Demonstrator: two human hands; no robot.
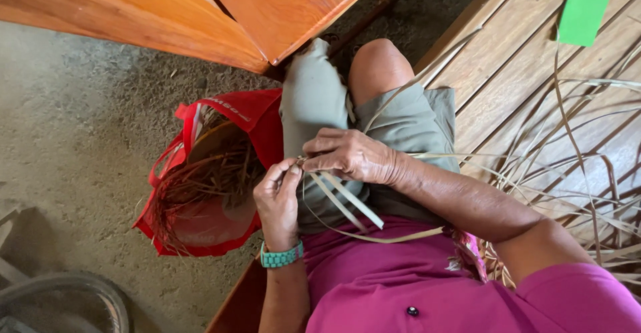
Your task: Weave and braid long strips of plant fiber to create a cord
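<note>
My left hand (277, 196), with a teal band at the wrist, pinches the end of thin pale leaf strips (347, 199) over my lap. My right hand (350, 154) closes on the same strips from the other side, fingertips meeting the left hand's near the strips' crossing. The strips hang down across my grey shorts (314, 106) and magenta shirt (374, 273). One long strip curves off to the right toward a heap of more strips (574, 173).
A red bag (247, 116) holding dried fibres sits on the gritty floor at my left knee. Orange wooden furniture (200, 12) stands at the top. I sit on a slatted wooden platform (507, 59) bearing a green card (585, 12). A round rim (100, 289) shows at bottom left.
</note>
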